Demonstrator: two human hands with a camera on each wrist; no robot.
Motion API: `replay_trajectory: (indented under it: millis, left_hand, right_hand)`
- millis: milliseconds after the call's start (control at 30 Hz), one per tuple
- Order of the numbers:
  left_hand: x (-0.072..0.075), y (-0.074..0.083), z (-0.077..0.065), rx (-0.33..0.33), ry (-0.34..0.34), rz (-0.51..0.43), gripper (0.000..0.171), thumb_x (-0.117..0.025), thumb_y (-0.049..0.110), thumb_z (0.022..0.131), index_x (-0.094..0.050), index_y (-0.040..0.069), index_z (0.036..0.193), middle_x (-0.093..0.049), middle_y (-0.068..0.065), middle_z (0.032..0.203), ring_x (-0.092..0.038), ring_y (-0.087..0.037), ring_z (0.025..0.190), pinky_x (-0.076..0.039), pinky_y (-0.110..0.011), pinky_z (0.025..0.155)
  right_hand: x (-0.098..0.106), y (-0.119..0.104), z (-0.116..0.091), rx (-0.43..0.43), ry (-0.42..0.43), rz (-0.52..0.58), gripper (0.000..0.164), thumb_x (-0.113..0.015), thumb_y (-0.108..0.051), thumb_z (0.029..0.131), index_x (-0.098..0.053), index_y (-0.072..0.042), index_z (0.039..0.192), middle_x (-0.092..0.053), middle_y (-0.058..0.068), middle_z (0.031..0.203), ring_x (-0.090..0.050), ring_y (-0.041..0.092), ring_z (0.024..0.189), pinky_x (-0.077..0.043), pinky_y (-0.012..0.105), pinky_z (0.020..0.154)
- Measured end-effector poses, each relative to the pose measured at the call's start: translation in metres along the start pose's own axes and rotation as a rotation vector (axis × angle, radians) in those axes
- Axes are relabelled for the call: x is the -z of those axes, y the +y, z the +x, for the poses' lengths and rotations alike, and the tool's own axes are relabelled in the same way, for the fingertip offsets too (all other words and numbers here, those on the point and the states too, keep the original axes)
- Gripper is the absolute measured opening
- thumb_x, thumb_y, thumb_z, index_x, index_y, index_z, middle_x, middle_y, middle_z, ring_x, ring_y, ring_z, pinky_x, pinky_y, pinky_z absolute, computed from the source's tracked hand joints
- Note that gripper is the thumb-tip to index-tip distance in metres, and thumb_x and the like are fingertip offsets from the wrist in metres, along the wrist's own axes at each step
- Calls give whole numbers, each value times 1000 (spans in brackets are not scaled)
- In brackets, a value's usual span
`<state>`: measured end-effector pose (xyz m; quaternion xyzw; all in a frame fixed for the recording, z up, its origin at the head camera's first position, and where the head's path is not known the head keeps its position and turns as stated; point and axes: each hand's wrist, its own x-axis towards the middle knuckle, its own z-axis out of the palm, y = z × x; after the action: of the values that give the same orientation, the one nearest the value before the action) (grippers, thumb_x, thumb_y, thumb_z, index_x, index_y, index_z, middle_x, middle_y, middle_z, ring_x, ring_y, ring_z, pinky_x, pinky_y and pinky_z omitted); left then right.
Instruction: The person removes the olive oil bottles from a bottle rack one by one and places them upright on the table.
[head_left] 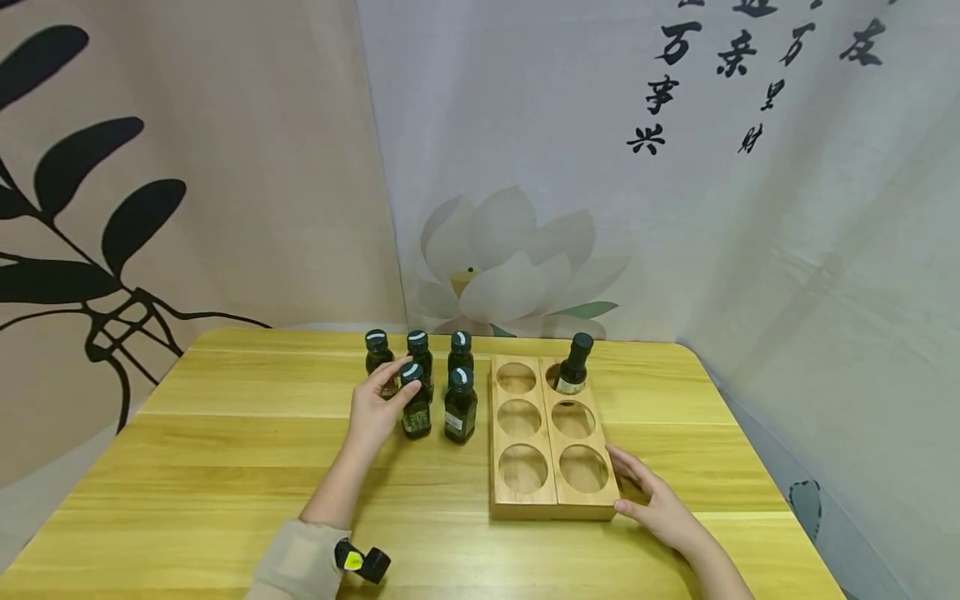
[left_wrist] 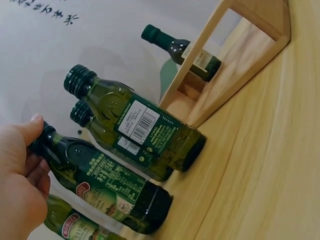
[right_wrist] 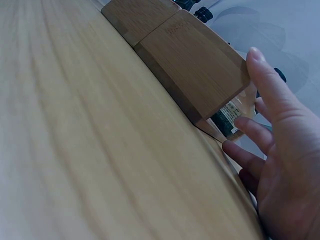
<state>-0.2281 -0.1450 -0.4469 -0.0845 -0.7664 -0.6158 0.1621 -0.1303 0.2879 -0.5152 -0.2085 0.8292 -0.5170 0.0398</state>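
Observation:
My left hand (head_left: 372, 408) pinches the dark cap of a green glass olive oil bottle (head_left: 416, 418), which stands upright on the table. Close around it are several similar bottles, among them one with a barcode label (left_wrist: 137, 122) in the left wrist view. A wooden holder (head_left: 553, 510) with two rows of round holes lies to their right. In its far right hole stands a dark bottle (head_left: 576, 367), leaning slightly. At the holder's near right corner, my right hand (head_left: 660, 504) rests with loosely extended fingers and thumb against the wood.
The wooden table (head_left: 225, 467) runs back to a printed cloth backdrop (head_left: 517, 167) with a flower and dark characters. A small black and yellow device (head_left: 362, 561) is strapped at the left wrist.

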Motion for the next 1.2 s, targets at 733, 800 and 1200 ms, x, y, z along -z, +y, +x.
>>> replay_trajectory:
  millis: [733,800,1200]
  left_hand:
    - [-11,99,-7,-154,-48,-69,43,-70,-2,85,-58,-6,126,-61,-23,119,-52,-31,113,-35,-48,98]
    - [-19,107,-9,-172,-69,-93,43,-70,-3,85,-58,-5,126,-61,-23,118,-52,-32,113,-35,-50,99]
    - [-72,121,-17,-219,-189,-169,43,-72,-2,83,-59,-6,124,-63,-20,116,-54,-31,109,-38,-46,96]
  right_hand:
    - [0,0,0,-20,3,-12,73,-66,-3,89,-30,-16,151,-41,15,145,-39,3,128,-30,22,101]
    - [0,0,0,-19,4,-13,73,-66,-2,89,-30,-16,151,-41,15,145,-39,3,127,-30,22,101]
    - [0,0,0,-16,1,9,71,-65,-3,89,-31,-15,151,-40,16,146,-37,2,128,-28,17,100]
